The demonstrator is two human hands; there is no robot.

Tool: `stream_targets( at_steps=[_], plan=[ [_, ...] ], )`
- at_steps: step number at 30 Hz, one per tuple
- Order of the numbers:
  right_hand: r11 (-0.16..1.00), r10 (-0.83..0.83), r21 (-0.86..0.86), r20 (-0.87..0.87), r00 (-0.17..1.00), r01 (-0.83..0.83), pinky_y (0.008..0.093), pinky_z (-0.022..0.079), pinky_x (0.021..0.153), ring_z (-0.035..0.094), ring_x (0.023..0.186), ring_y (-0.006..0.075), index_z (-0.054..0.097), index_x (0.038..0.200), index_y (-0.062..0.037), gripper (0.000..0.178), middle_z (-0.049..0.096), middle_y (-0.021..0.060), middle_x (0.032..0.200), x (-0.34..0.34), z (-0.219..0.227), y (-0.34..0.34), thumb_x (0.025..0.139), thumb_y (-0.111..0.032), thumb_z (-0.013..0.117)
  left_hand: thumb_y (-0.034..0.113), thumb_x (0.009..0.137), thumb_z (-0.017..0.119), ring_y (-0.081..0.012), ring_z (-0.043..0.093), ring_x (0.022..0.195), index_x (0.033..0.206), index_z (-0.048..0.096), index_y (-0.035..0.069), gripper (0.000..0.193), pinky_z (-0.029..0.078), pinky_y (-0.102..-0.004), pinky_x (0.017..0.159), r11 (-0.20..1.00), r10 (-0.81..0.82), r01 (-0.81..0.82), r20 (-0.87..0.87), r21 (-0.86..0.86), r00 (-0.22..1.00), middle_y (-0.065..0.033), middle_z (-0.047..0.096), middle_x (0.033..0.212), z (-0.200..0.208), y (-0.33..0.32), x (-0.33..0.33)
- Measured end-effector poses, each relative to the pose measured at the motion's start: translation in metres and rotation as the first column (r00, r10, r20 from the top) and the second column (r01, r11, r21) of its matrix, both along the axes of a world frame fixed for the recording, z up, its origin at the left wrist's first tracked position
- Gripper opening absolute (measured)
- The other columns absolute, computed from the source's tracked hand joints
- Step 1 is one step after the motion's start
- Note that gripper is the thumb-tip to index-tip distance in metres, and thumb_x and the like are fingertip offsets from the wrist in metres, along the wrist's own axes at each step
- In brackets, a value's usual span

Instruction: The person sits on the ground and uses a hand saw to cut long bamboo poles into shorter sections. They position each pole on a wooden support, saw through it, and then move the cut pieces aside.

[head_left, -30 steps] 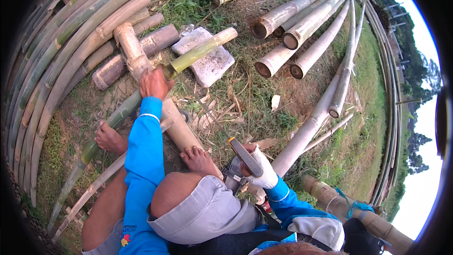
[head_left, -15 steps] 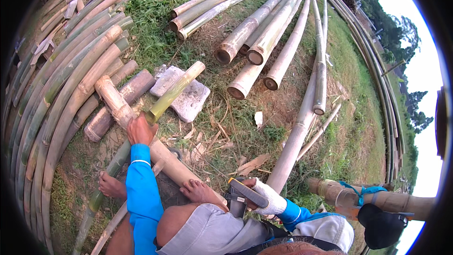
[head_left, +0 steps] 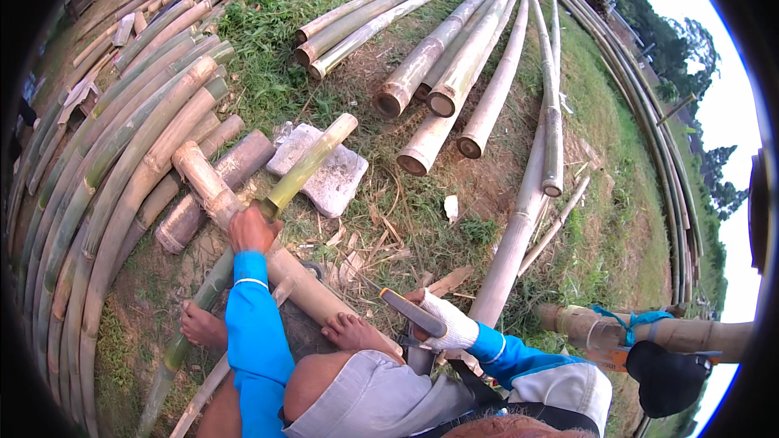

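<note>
My bare left hand [head_left: 253, 229] is closed around a green bamboo pole [head_left: 312, 161], which lies across a thick tan bamboo log [head_left: 312, 288]. The pole's cut end points up and to the right. In my right hand [head_left: 450, 323], which wears a white glove, is a handsaw [head_left: 412, 312] with a grey and yellow handle. Its thin blade points toward the log, apart from the pole. One bare foot [head_left: 203, 326] rests against the lower part of the pole, and the other foot [head_left: 355, 332] is on the log. A dark sheath [head_left: 420, 357] sits near my right hand.
Long bamboo poles [head_left: 122, 170] are stacked on the left. More poles [head_left: 475, 57] fan out ahead over grass. A pale stone slab [head_left: 333, 182] lies under the pole's end. At right, a black cap [head_left: 667, 377] hangs by a bamboo post [head_left: 698, 341] tied with blue cloth.
My right hand has moved the saw up and left, away from the sheath. My left hand keeps its grip on the pole. The whole view has shifted slightly.
</note>
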State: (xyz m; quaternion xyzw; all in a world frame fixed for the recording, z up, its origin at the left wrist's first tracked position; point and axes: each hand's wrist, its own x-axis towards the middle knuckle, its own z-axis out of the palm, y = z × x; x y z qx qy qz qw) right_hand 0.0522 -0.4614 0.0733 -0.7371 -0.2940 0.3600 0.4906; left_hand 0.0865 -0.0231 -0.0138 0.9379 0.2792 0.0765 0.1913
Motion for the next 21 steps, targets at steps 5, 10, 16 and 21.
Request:
stream_targets(
  at_steps=[5,10,16,21],
  plan=[
    [0.999,-0.047,0.002,0.065,0.997,0.047,0.0322,0.054,0.081,0.062,0.093,0.0111,0.054,0.144,-0.0058,0.063,0.067,0.0048,0.108,-0.009,0.017,-0.005,0.085,-0.004,0.077,0.027,0.071,0.093,-0.0439,0.075,0.095,0.101,0.074,0.003,0.044,0.058,-0.0523,0.091,0.998,0.029,-0.028,-0.025,0.05,0.999,-0.0244,0.078,0.094,-0.002,-0.004,0.0],
    [0.952,-0.018,0.3,-0.164,0.986,0.068,0.0271,0.047,0.073,0.053,0.082,0.0076,0.047,0.144,-0.0063,0.07,0.055,-0.0015,0.097,0.06,-0.07,0.109,0.082,-0.006,0.077,0.03,0.072,0.091,-0.0441,0.075,0.094,0.101,0.073,0.002,0.044,0.059,-0.0526,0.089,0.997,-0.017,0.014,0.032,0.079,0.999,-0.0248,0.078,0.092,0.006,-0.021,0.013],
    [1.0,0.015,0.007,-0.013,1.0,-0.015,0.0368,0.055,0.088,0.066,0.1,0.0197,0.053,0.144,-0.0064,0.066,0.067,0.0115,0.112,0.032,-0.014,0.063,0.083,-0.009,0.077,0.032,0.072,0.092,-0.0462,0.075,0.094,0.105,0.074,0.002,0.049,0.059,-0.0555,0.087,0.999,-0.04,0.04,-0.012,0.004,0.999,-0.0277,0.077,0.093,-0.005,0.008,0.007],
    [0.998,-0.025,-0.048,0.191,0.981,0.035,0.0305,0.055,0.08,0.067,0.092,0.0104,0.054,0.145,-0.0063,0.067,0.069,0.0031,0.106,-0.017,0.019,-0.016,0.084,-0.004,0.081,0.031,0.071,0.093,-0.0457,0.075,0.091,0.105,0.075,0.004,0.047,0.059,-0.0551,0.085,0.998,-0.032,0.033,-0.023,0.045,0.999,-0.0264,0.077,0.092,-0.01,0.002,0.004]
  ],
)
